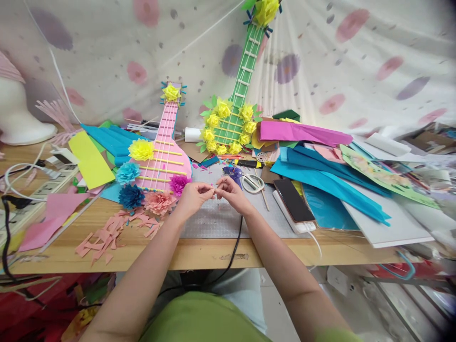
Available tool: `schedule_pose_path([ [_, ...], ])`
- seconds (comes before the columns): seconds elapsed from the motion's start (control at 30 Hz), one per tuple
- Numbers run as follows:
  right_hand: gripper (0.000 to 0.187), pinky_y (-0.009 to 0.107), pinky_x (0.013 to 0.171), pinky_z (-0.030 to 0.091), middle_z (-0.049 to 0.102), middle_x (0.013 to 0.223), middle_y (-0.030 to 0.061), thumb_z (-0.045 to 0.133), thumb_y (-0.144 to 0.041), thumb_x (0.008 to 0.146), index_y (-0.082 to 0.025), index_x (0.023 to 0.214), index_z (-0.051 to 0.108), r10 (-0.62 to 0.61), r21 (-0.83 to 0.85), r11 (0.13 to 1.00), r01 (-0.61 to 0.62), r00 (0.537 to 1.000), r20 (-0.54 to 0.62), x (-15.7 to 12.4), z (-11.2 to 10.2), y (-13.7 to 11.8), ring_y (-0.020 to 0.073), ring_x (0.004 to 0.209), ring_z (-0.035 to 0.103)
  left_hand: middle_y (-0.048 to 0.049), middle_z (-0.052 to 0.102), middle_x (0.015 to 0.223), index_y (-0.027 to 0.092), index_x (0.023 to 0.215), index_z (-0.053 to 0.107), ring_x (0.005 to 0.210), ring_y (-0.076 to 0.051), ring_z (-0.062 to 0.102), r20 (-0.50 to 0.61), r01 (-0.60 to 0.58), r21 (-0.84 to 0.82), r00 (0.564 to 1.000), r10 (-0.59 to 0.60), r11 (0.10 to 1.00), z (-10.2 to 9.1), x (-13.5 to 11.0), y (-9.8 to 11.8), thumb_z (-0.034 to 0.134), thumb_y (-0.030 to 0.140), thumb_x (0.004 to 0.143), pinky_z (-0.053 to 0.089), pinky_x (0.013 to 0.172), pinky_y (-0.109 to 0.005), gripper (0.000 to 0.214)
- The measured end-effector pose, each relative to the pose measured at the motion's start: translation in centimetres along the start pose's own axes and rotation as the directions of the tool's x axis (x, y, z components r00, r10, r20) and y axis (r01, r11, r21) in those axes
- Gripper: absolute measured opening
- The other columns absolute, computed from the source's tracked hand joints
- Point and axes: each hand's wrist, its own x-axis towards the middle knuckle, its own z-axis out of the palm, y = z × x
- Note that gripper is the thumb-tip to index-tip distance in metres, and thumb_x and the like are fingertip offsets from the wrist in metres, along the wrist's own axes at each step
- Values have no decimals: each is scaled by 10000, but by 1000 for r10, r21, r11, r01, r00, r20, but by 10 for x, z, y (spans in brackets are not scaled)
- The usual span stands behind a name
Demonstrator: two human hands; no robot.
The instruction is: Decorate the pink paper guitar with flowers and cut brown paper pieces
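My left hand [194, 195] and my right hand [231, 191] meet above a grey cutting mat [221, 218] at the table's middle. Both have their fingers pinched together at the tips, holding something tiny between them that I cannot make out. A pink paper guitar [166, 156] decked with paper flowers lies just left of my left hand. Scissors [252, 182] and a purple paper scrap [232, 172] lie right behind my right hand. A green paper guitar [237, 107] with yellow flowers leans against the backdrop behind them.
A phone [293, 200] lies right of the mat on a white pack. Sheets of blue, magenta and green paper [320, 166] pile up on the right. Pink paper scraps [110, 232] litter the wooden table [199, 254] at the left. A power strip [42, 187] sits far left.
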Motion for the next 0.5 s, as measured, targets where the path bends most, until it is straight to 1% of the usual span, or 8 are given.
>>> schedule_pose_path([
  [0.13, 357, 247, 560, 395, 507, 593, -68, 674, -469, 704, -226, 862, 467, 1, -80, 997, 3, 999, 46, 2, 0, -9, 89, 543, 493, -17, 658, 581, 151, 648, 672, 547, -126, 585, -7, 38, -56, 999, -39, 998, 1, 0, 3, 637, 295, 619, 464, 574, -251, 151],
  [0.27, 293, 239, 560, 398, 513, 598, -60, 641, -420, 748, -209, 867, 476, 39, -197, 980, -13, 991, 127, 2, 0, -24, 86, 559, 496, -3, 626, 596, 156, 659, 624, 573, -131, 588, -42, 77, -119, 996, -83, 990, 1, 2, -1, 637, 308, 608, 484, 595, -267, 162],
  [0.33, 242, 233, 558, 397, 512, 598, -57, 617, -377, 775, -198, 881, 493, 48, -265, 964, -1, 984, 172, 2, -1, -35, 85, 567, 496, 24, 578, 603, 170, 665, 567, 571, -116, 562, -105, 32, -102, 994, -43, 994, -1, 2, -1, 601, 299, 636, 476, 579, -254, 136],
  [0.4, 191, 231, 556, 398, 513, 600, -53, 592, -335, 794, -191, 897, 519, 28, -328, 944, 33, 983, 180, 2, -6, -48, 83, 567, 495, 43, 520, 597, 187, 651, 494, 554, -99, 520, -156, -38, -47, 987, 30, 998, -5, 1, 0, 517, 267, 692, 447, 559, -233, 92],
  [0.47, 143, 234, 550, 399, 519, 606, -46, 572, -296, 798, -188, 890, 553, -20, -375, 924, 73, 990, 143, 2, -16, -62, 83, 561, 497, 47, 473, 557, 197, 617, 432, 521, -94, 471, -160, -77, 30, 984, 81, 997, -9, -1, 2, 429, 226, 736, 399, 532, -223, 123],
  [0.5, 110, 234, 538, 393, 521, 606, -42, 570, -276, 791, -189, 858, 572, -54, -394, 914, 98, 991, 120, 2, -22, -68, 80, 547, 489, 47, 453, 528, 201, 597, 411, 501, -95, 448, -139, -76, 71, 987, 85, 995, -11, -3, 3, 401, 214, 751, 375, 521, -225, 155],
])
